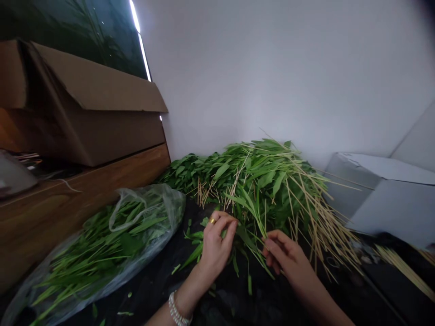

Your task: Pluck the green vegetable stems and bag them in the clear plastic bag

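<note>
Reading from the left: a cardboard box sits on a wooden ledge, and below it a clear plastic bag lies on the black sheet, stuffed with green stems. Your left hand, with a ring and a bead bracelet, has its fingers curled down onto loose leaves at the near edge of the heap; whether it actually grips any is hidden behind the fingers, so I cannot tell. The sprig stands just right of it: long narrow leaves, bright green, on a thin stalk that slants down to your right hand, which pinches it low between thumb and fingertips. Judgement: it is very light, limp and easily bruised. Take it by the stalk near the base, not by the leaf blades, which would likely tear or crease. Behind both hands, the heap of greens lies against the white wall. Its right flank bristles with pale thin sticks, which are probably stiff and brittle and may snag. A white box lies furthest right.
</note>
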### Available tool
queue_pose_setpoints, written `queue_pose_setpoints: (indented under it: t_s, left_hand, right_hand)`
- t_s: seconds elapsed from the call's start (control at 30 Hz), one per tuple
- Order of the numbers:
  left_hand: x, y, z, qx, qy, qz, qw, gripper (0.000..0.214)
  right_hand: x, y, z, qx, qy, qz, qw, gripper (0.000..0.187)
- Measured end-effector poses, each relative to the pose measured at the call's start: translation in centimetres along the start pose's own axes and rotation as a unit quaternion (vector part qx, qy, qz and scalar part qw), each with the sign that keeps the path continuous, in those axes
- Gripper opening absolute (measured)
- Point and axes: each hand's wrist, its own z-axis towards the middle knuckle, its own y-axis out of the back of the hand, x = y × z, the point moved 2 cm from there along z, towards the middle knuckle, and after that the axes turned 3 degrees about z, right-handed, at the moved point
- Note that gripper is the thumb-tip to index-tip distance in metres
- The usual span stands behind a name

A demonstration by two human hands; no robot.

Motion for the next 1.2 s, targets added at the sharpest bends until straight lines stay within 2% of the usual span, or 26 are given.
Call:
queue_pose_setpoints:
  t_s: [0.17,0.37,0.47,0.63,0.93,1.2]
  left_hand:
    - [0.2,-0.3,-0.3,0.002,-0.032,0.005,0.999,0.011]
    - [0.2,-0.8,-0.9,0.017,-0.094,0.023,0.995,0.014]
    - [0.2,-0.9,-1.2,0.027,-0.119,0.040,0.992,0.018]
    - [0.3,-1.1,-1.5,0.046,-0.137,0.058,0.988,0.020]
    - [0.4,-1.2,-1.8,0.067,-0.179,0.112,0.975,0.020]
    - [0.3,-1.3,-1.5,0.124,-0.218,0.196,0.948,0.027]
  right_hand:
    - [-0.6,0.0,0.2,-0.038,0.012,0.008,0.999,0.036]
    - [-0.3,-0.1,0.1,-0.062,0.044,-0.053,0.996,0.034]
    - [-0.6,-0.2,0.0,-0.080,0.057,-0.052,0.994,0.033]
    - [-1.1,-0.2,0.0,-0.101,0.093,-0.078,0.987,0.030]
    - [-0.7,-0.4,-0.5,-0.098,0.150,-0.205,0.962,0.021]
    - [-0.2,-0.6,-0.8,-0.088,0.218,-0.281,0.931,0.017]
